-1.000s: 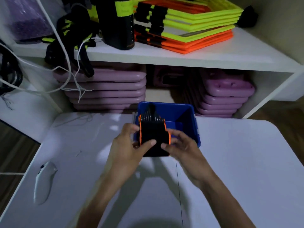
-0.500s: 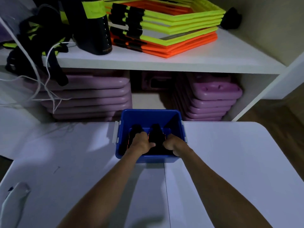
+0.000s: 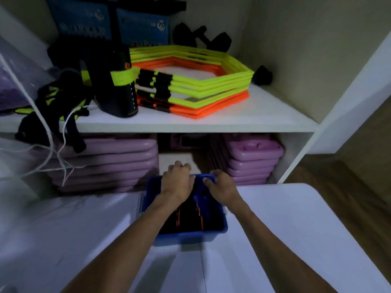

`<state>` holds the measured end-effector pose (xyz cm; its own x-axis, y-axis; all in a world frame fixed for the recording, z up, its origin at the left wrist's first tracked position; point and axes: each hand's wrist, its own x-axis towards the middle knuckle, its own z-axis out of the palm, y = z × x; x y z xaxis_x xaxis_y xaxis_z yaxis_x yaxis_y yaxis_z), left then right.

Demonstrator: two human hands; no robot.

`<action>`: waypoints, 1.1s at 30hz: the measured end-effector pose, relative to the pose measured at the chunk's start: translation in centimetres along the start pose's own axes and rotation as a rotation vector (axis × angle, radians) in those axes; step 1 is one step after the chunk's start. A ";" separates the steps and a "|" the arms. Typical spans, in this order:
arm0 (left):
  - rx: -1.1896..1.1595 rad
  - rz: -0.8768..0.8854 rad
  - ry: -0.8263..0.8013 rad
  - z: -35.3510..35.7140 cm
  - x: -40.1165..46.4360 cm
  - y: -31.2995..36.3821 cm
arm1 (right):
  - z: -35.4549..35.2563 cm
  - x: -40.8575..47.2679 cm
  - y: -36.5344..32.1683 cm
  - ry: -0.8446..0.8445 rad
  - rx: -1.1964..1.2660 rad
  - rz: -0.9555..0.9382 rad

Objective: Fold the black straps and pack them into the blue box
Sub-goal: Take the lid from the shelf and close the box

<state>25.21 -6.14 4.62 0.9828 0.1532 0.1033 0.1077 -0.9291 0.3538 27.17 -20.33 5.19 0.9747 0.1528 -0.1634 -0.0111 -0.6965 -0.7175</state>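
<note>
Reaching across the far rim, the left hand (image 3: 177, 182) is curling its fingers over the back wall of the blue box (image 3: 190, 236), seemingly gripping that edge; the right hand (image 3: 222, 187) is hooking the same rim beside it, likely to steady or shift the box. Neither is holding a strap. The black straps (image 3: 188, 218), orange-edged, are lying folded inside, packed low. The box is sitting on the white table (image 3: 285, 229), against the shelf (image 3: 211, 121).
</note>
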 end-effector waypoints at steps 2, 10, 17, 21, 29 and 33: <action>-0.044 0.134 0.172 -4.7 2.4 3.2 | -5.7 0.3 -2.8 0.190 -0.007 -0.120; -0.275 0.635 0.851 -30.4 9.7 23.1 | -36.0 -4.0 -18.6 0.866 -0.110 -0.441; -0.257 0.735 1.111 -44.2 12.8 33.2 | -54.1 -6.1 -28.1 1.273 -0.171 -0.592; -0.127 0.634 1.065 -45.2 16.1 35.2 | -58.4 0.4 -30.3 1.032 -0.265 -0.313; 0.008 0.521 1.028 -45.9 20.6 34.8 | -57.4 9.5 -29.6 0.851 -0.318 -0.186; -0.005 0.624 0.902 -46.7 20.3 34.7 | -55.1 6.1 -27.2 1.004 -0.289 -0.426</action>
<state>41.88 -19.52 62.42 0.3928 -0.1521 0.9070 -0.3733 -0.9277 0.0061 45.75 -39.04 61.00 0.6263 -0.1252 0.7694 0.2907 -0.8783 -0.3796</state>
